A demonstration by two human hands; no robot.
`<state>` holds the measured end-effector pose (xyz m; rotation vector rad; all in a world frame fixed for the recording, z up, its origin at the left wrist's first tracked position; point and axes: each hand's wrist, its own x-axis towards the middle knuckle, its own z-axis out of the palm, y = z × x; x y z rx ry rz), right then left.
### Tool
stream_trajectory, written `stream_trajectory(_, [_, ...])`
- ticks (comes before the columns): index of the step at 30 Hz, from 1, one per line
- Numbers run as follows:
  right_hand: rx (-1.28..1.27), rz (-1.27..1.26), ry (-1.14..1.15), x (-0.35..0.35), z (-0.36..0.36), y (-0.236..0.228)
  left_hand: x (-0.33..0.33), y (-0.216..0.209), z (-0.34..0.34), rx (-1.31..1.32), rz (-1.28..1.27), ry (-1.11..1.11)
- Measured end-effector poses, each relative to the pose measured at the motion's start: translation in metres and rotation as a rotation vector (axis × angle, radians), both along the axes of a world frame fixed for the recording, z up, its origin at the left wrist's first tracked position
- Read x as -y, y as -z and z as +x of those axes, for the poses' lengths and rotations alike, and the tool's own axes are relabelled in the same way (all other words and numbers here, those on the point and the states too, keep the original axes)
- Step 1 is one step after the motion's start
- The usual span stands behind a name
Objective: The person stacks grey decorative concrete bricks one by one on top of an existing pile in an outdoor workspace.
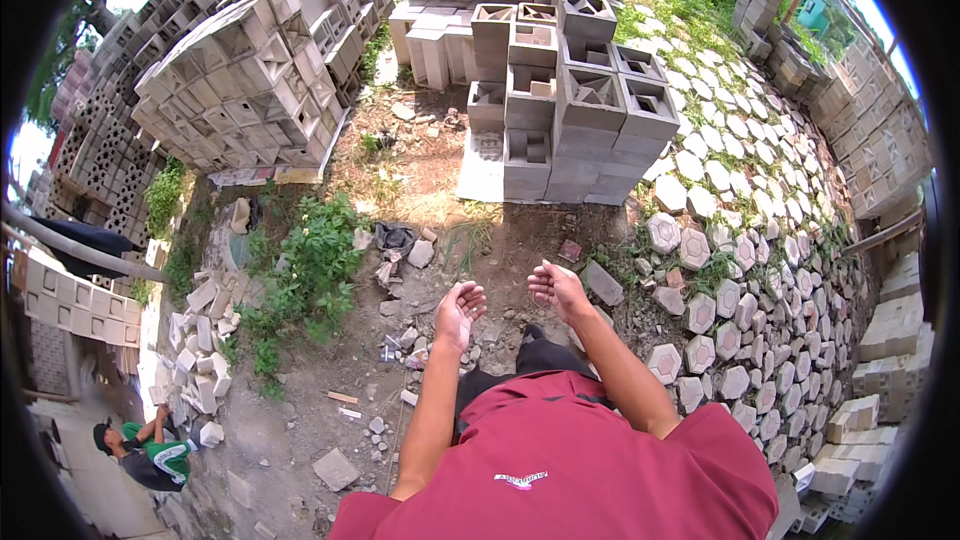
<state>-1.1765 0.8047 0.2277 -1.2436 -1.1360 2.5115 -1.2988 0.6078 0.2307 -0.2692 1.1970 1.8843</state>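
Both hands are raised in front of my body over bare dirt, a small gap between them. My left hand (460, 314) has its palm turned inward, the fingers loosely bent and apart, with nothing in it. Facing it, my right hand (560, 292) is also bare, its fingers slightly curled toward the left. Neither hand touches anything. Ahead of them stands a stepped stack of grey concrete ventilation blocks (590, 162), their hollow tops showing. A flat grey slab piece (603, 283) lies on the ground just right of my right hand.
Hexagonal pavers (700, 313) cover the ground at right. A large block stack (225, 90) rises at far left, near green weeds (310, 260). Rubble (203, 350) lies at left, where a person in green and black (150, 453) crouches. More blocks (840, 465) line the right edge.
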Motion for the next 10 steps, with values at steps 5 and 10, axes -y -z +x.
stream_trajectory(5, [0.028,0.103,-0.131,-0.058,-0.079,-0.014,-0.070,-0.016,-0.072,-0.108,0.032,0.016])
stream_trajectory(10, [0.109,-0.021,-0.128,-0.086,-0.144,0.010,-0.110,0.032,-0.131,0.089,-0.123,0.043])
